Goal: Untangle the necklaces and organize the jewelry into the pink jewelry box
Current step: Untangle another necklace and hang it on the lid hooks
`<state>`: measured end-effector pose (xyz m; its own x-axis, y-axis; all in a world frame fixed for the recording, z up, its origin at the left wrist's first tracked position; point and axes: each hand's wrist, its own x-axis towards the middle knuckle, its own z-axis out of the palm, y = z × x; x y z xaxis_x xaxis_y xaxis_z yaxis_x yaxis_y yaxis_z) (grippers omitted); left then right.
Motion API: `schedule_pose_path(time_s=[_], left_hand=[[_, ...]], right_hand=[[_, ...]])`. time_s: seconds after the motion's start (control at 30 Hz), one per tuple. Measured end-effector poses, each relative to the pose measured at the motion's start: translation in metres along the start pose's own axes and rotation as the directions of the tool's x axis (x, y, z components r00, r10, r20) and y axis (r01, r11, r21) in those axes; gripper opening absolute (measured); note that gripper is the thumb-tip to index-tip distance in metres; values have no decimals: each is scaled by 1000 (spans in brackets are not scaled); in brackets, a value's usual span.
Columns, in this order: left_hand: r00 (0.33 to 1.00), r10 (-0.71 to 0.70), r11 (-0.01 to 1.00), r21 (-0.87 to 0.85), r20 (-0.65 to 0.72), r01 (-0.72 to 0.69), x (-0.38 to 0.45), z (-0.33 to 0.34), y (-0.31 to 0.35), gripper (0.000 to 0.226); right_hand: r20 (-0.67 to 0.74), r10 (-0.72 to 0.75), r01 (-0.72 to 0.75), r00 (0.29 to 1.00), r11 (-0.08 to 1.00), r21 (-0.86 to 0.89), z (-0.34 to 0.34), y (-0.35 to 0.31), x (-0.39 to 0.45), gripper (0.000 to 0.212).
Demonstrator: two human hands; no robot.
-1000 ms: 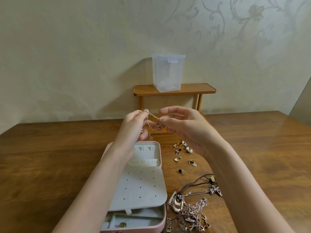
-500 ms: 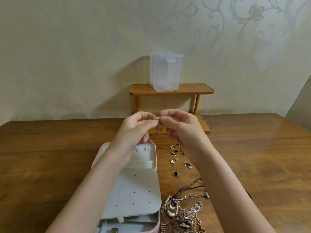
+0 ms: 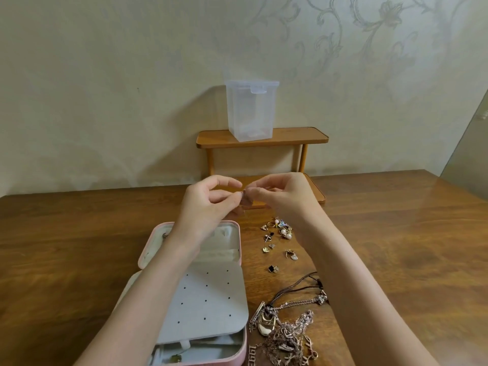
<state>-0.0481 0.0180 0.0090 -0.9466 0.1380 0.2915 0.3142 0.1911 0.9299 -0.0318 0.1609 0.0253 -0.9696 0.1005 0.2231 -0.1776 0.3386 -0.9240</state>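
Two bare hands meet above a wooden table [image 3: 79, 247], the left hand [image 3: 208, 204] and right hand [image 3: 285, 196] each pinching one end of a small piece of chain jewelry [image 3: 244, 198] between thumb and fingertips; what kind of piece it is cannot be made out. Below the left forearm lies the open pink jewelry box [image 3: 232, 360], its white perforated insert [image 3: 211, 305] flipped up over the lower tray, the arm covering part of the lid. Loose earrings and rings [image 3: 277, 236] are scattered on the table just right of the box. Nearer the camera, a tangled heap of necklaces [image 3: 285, 336] with a dark cord sits beside the box's front corner, partly covered by the right forearm and cut off at the bottom edge. Against the wall stands a small wooden shelf [image 3: 290, 136] carrying a clear plastic container [image 3: 250, 112] with its lid shut; the hands hide part of the shelf's lower tier.
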Motion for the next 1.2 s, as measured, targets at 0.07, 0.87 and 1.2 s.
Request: schedule_pose_path(time_s=[0.07,0.87,1.2], left_hand=[[999,42,994,101,2,-42,-1,1,-1,15],[986,-167,962,-215,24,169,-3,-2,4,8],[975,-220,933,-283,33,220,-1,2,-4,11]], right_hand=[[-21,8,-8,1000,1000,-6,-3,1,0,13],[136,34,-64,990,972,228,1,-6,-4,18],[219,84,-111,972,987,117,1,-4,-3,18]])
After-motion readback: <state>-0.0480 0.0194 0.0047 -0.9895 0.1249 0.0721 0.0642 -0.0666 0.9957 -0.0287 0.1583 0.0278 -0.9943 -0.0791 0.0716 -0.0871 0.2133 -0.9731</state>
